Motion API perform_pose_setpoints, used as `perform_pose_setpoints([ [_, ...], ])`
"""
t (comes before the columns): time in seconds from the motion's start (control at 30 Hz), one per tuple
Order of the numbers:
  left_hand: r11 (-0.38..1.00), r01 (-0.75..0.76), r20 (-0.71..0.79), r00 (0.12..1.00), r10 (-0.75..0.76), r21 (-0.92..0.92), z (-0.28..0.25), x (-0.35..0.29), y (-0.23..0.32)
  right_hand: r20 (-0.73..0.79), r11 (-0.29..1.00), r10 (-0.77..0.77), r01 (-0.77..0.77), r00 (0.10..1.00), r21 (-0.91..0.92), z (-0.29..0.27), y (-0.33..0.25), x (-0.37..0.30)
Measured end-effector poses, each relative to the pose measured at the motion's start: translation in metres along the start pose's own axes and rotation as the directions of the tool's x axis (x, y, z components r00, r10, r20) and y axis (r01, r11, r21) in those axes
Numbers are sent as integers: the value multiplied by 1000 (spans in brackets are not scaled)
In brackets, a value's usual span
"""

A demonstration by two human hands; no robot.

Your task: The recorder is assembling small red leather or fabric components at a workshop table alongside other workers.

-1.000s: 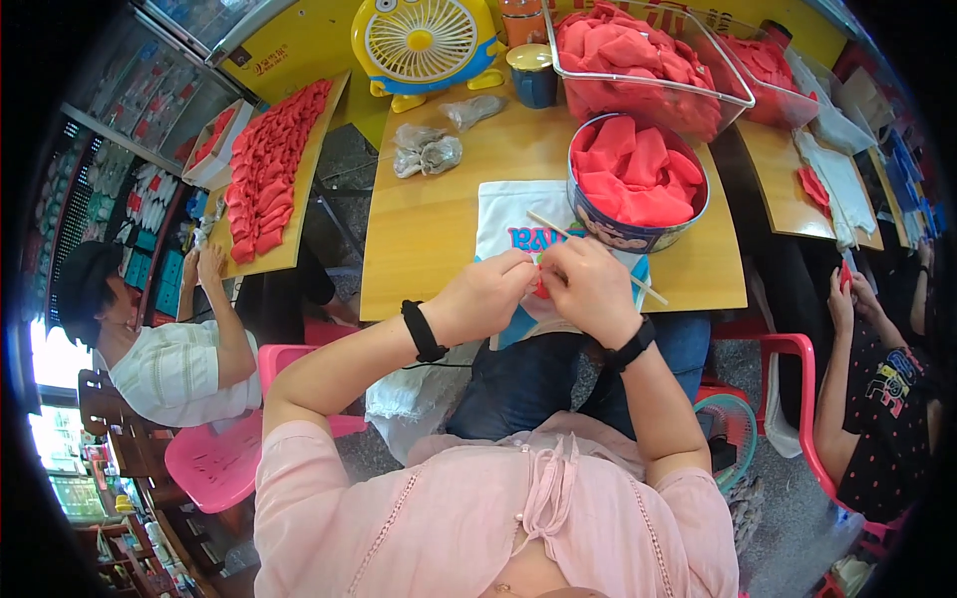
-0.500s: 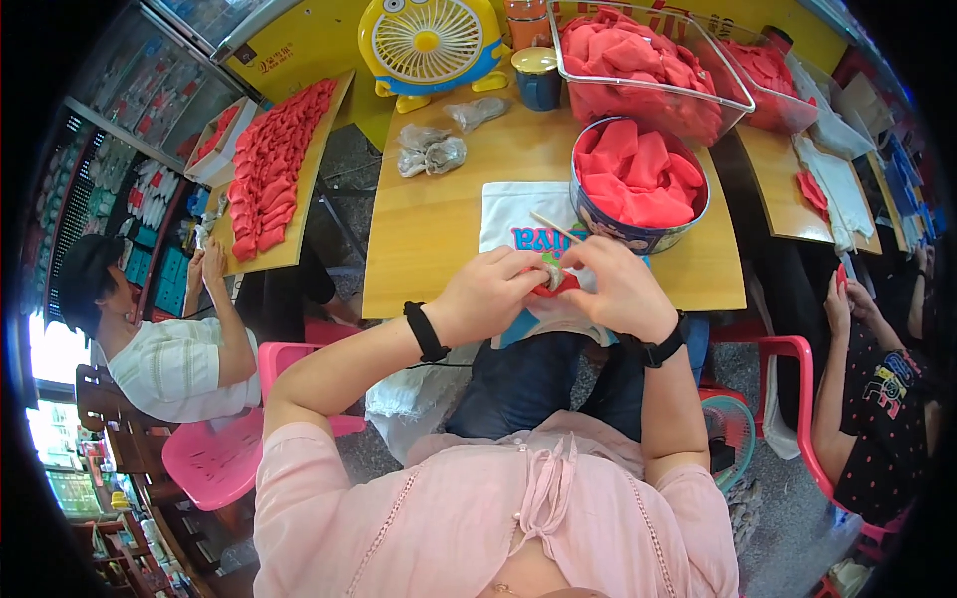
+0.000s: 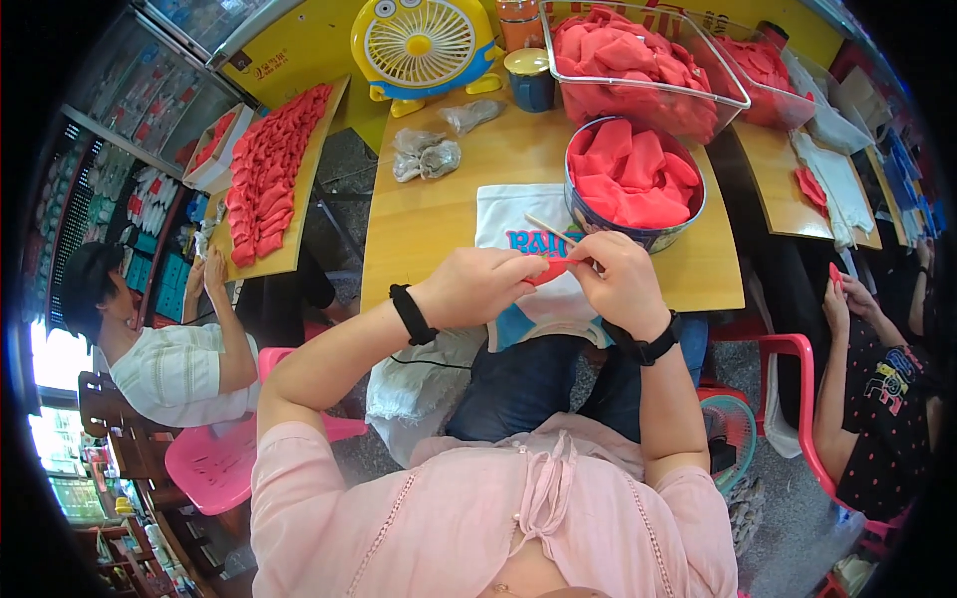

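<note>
Over the near edge of the table, my left hand (image 3: 480, 286) pinches a small red fabric piece (image 3: 549, 271) between thumb and fingers. My right hand (image 3: 626, 280) is closed at the other end of that piece, and a thin pale stick (image 3: 546, 227) sticks out from its fingers toward the far left. Below both hands lies a white cloth with printed colored lettering (image 3: 495, 211), hanging over the table edge onto my lap. Just beyond my right hand stands a round dark-blue tin (image 3: 638, 237) heaped with red fabric pieces (image 3: 638, 179).
On the wooden table (image 3: 419, 239) are a yellow fan (image 3: 421, 47), a dark mug (image 3: 533, 90), small clear plastic bags (image 3: 427, 157) and a clear bin of red fabric (image 3: 638, 75). People sit at side tables, one left (image 3: 184, 369), one right (image 3: 877, 399).
The greyish-green bit that showed between my fingers is out of sight. The red piece now shows as a strip between my hands, and my left hand has shifted slightly left.
</note>
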State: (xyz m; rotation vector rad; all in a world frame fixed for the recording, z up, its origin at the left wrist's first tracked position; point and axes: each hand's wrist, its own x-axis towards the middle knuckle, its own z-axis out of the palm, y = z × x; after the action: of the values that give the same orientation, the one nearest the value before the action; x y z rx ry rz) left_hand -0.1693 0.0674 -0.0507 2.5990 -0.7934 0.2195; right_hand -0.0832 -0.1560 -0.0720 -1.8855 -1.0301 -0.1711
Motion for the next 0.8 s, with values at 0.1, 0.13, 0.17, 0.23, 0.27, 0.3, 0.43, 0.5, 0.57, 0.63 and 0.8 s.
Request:
perform_pose_setpoints([
  [0.1, 982, -79, -159, 981, 108, 173, 4, 1, 2, -20, 1000, 12, -11, 1000, 8, 2, -1, 0],
  [0.13, 970, -46, -113, 991, 75, 237, 6, 1, 3, -28, 1000, 4, -4, 1000, 0, 5, -1, -1],
  [0.17, 954, -17, -69, 997, 39, 301, 7, 1, 3, -28, 1000, 5, -5, 1000, 0, 7, -1, -1],
  [0.23, 938, 5, -41, 999, 10, 346, 5, 4, 8, -20, 998, -56, 55, 998, -42, 13, 0, -2],
  [0.27, 920, 24, -15, 1000, -20, 391, 2, 6, 11, -20, 998, -56, 55, 998, -44, 14, 2, -3],
  [0.3, 920, 23, -16, 1000, -18, 391, -2, 8, 13, -12, 997, -57, 56, 998, -46, 16, 3, -4],
  [0.43, 924, -18, 37, 999, 4, 381, -5, 6, 12, 22, 997, -36, 38, 999, -70, 16, 2, -3],
  [0.5, 938, -46, 81, 997, 19, 343, -2, 4, 7, 41, 997, -18, 21, 999, -79, 16, 5, -6],
  [0.57, 946, -92, 28, 996, 87, 310, 0, 5, 0, 59, 996, -2, 8, 998, -86, 15, 4, -4],
  [0.63, 963, -51, -38, 997, 64, 265, 0, 0, -7, 59, 996, 91, -90, 994, -21, 11, 1, -3],
  [0.8, 992, -7, -46, 999, 13, 129, 4, -2, -10, 75, 1000, 5, -6, 997, 15, 20, 0, -4],
])
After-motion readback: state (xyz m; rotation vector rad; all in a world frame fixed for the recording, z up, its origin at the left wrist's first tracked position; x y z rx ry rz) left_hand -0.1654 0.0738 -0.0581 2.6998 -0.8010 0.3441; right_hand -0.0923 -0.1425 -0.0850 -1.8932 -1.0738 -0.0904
